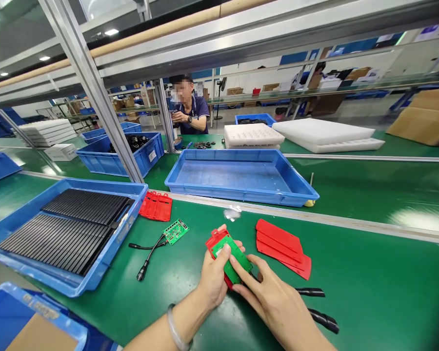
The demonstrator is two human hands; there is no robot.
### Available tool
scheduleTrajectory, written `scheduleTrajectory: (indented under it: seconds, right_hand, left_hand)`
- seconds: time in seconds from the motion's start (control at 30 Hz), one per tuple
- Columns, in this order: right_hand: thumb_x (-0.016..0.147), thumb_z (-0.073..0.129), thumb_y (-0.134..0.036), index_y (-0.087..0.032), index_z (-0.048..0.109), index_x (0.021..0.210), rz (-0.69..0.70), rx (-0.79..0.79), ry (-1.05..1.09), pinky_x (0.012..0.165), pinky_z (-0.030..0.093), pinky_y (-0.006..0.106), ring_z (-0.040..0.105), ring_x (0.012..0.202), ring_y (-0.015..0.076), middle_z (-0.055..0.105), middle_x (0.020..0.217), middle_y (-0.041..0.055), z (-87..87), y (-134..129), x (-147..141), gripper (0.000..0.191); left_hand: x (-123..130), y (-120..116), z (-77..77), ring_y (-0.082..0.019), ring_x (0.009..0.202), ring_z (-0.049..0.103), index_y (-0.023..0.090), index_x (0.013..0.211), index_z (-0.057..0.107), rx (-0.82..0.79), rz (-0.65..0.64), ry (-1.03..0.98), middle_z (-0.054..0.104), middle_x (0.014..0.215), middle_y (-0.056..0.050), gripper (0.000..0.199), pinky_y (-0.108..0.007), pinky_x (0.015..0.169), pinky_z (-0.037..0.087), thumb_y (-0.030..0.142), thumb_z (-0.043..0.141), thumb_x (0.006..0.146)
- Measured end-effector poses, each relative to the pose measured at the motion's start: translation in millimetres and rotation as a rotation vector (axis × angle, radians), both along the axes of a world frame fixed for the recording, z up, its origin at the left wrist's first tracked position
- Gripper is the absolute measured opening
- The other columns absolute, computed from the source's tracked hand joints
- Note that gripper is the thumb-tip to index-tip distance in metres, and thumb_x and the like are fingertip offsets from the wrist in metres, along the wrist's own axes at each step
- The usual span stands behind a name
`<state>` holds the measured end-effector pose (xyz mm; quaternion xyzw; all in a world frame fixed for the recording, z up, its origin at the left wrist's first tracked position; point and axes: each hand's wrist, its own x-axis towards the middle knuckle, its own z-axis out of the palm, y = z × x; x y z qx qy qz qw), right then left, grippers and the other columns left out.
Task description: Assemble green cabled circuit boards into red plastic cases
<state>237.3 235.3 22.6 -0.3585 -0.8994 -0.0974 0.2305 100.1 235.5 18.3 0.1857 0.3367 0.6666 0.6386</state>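
Observation:
My left hand (pixel 214 275) holds a red plastic housing (pixel 215 238) from below, its thumb on a green circuit board (pixel 231 261) lying in the housing. My right hand (pixel 263 287) grips the lower end of the board and housing. Black cables (pixel 324 319) come out from under my right hand. To the left on the green table lies another circuit board (pixel 175 231) with black leads (pixel 143 268). A red slotted piece (pixel 156 205) is behind it. Several flat red covers (pixel 283 248) lie overlapped right of my hands.
At the left, a blue tray (pixel 68 287) holds black ribbed panels (pixel 73 226). A shallow blue tray (pixel 227 192) stands across the back, near white foam (pixel 254 134) and a blue bin (pixel 149 153) of black parts. A person (pixel 193 109) sits opposite. A metal post (pixel 95 92) rises at left.

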Motion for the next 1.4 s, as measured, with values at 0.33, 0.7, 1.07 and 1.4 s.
scheduleTrajectory:
  seconds: [0.33,0.7,1.07,1.4]
  right_hand:
    - [0.095,0.035,-0.038,-0.03,0.029,0.138,0.037,-0.707,0.301,0.069,0.057,0.032,0.065,0.081,0.0168,0.059,0.109,0.01,11.1,2.1,3.6,0.044]
    - [0.086,0.05,-0.05,-0.017,0.05,0.084,0.18,-1.554,0.752,0.056,0.044,0.025,0.052,0.058,0.0107,0.056,0.068,-0.0024,0.8,16.6,1.8,0.033]
    - [0.087,0.038,-0.061,-0.019,0.048,0.07,0.034,-1.314,0.455,0.05,0.043,0.027,0.058,0.052,0.0158,0.057,0.058,0.0004,2.6,20.3,-2.9,0.046]
    - [0.096,0.034,-0.024,-0.019,0.053,0.077,0.098,-0.204,0.08,0.056,0.041,0.03,0.053,0.063,0.0181,0.057,0.071,0.004,-3.4,-1.1,-16.3,0.026]
  left_hand:
    - [-7.2,0.0,4.3,-0.031,0.106,0.061,0.015,0.133,0.042,-0.017,-0.05,-0.01,0.069,0.105,-0.015,0.062,-0.046,0.091,0.047,0.029,0.069,0.08]
    - [-7.6,-1.3,-0.6,-0.031,0.113,0.058,0.015,0.13,0.048,-0.028,-0.219,-0.086,0.069,0.105,-0.016,0.06,-0.047,0.101,0.037,0.027,0.072,0.077]
    - [-8.6,0.7,4.1,-0.016,0.072,0.06,0.014,0.115,0.059,-0.04,-0.18,-0.219,0.061,0.077,-0.003,0.044,-0.036,0.085,0.046,0.015,0.059,0.07]
    - [-9.4,5.5,0.6,-0.017,0.079,0.057,0.022,0.105,0.057,-0.033,0.248,-0.183,0.054,0.075,0.0,0.034,-0.044,0.088,0.046,0.02,0.054,0.071]
